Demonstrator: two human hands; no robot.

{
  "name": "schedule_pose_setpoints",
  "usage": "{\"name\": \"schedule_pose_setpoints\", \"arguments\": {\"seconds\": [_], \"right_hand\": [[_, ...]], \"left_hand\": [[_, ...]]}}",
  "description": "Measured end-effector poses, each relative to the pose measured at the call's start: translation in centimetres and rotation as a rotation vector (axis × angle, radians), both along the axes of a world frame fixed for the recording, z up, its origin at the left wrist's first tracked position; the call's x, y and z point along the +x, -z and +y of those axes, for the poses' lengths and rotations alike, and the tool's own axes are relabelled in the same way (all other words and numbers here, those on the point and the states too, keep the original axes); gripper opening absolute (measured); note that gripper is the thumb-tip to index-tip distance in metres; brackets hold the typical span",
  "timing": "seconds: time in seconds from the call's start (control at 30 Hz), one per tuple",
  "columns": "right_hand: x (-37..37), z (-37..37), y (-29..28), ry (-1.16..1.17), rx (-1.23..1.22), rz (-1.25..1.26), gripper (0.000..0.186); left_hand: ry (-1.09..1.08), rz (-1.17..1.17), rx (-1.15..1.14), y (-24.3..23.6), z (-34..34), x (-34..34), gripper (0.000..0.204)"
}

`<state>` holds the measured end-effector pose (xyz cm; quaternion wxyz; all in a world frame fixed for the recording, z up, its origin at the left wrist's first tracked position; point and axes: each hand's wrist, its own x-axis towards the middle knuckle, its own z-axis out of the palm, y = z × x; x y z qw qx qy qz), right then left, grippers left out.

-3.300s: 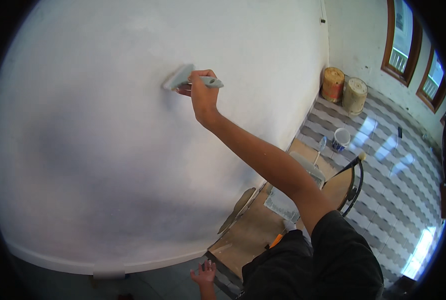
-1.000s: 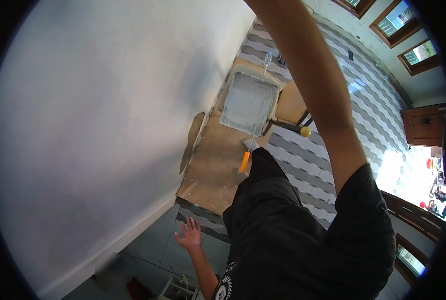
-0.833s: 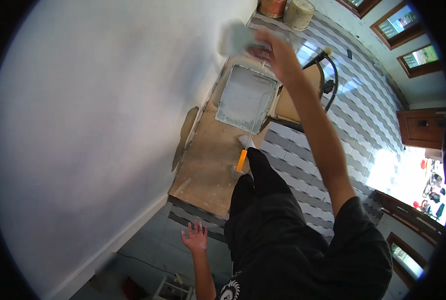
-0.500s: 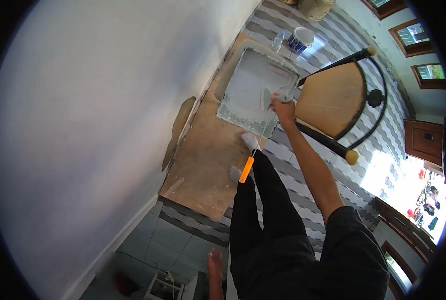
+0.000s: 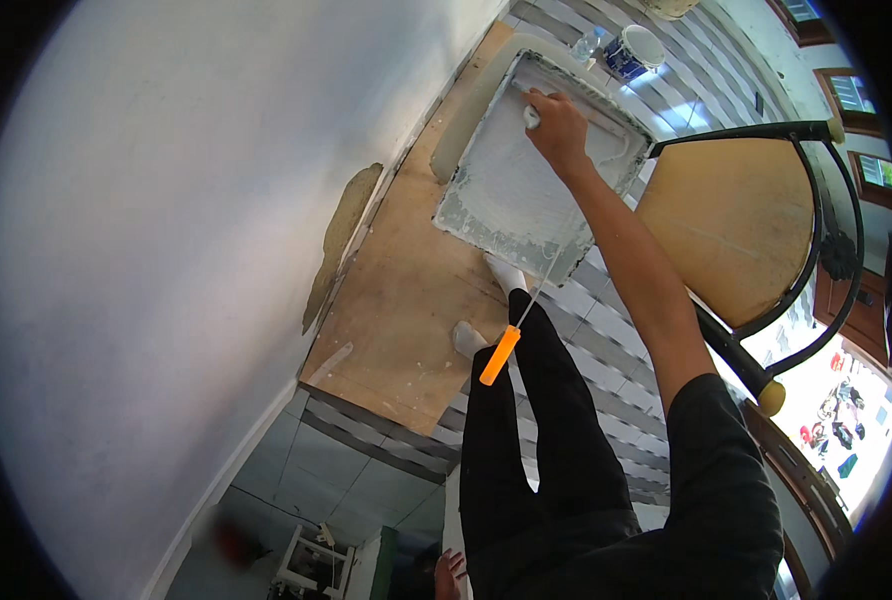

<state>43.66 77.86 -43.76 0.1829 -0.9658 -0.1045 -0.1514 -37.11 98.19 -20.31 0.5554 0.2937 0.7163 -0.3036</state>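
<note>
My right hand (image 5: 553, 130) grips the handle of a pale grey, paint-coated brush (image 5: 532, 116), dipped toward the top end of a large paint tray (image 5: 498, 180); the brush head is mostly hidden. The tray holds whitish-grey paint and sits on a plywood board (image 5: 386, 330) beside the pale wall (image 5: 171, 205). A thin rod with an orange handle (image 5: 500, 355) reaches out from the tray over my legs. My left hand (image 5: 448, 572) hangs at the lower edge, partly cropped, fingers apart, holding nothing that I can see.
A chair (image 5: 721, 225) with black tubing stands right of the tray. A blue-white bucket (image 5: 626, 58) and a clear bottle (image 5: 587, 44) are behind the tray on the patterned floor (image 5: 596, 330). My feet are at the board. A cord and white frame (image 5: 306, 548) lie below the board's left end.
My right hand has come down from the wall with the brush into the tray and moved toward its far end. My view has tilted down, and my left hand has dropped toward the lower edge.
</note>
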Motion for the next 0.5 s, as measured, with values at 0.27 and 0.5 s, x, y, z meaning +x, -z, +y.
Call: {"name": "schedule_pose_setpoints", "arguments": {"seconds": [0.27,0.5], "right_hand": [[3.5,-2.9,-2.3,-0.201,0.255,0.325,0.022],[5.8,-4.3,-4.4,-0.225,0.477,0.681,0.020]], "left_hand": [[0.270,-0.414,0.033,-2.6,-1.5,3.3,0.080],[0.524,-0.720,0.077,-2.5,-0.7,4.8,0.081]]}}
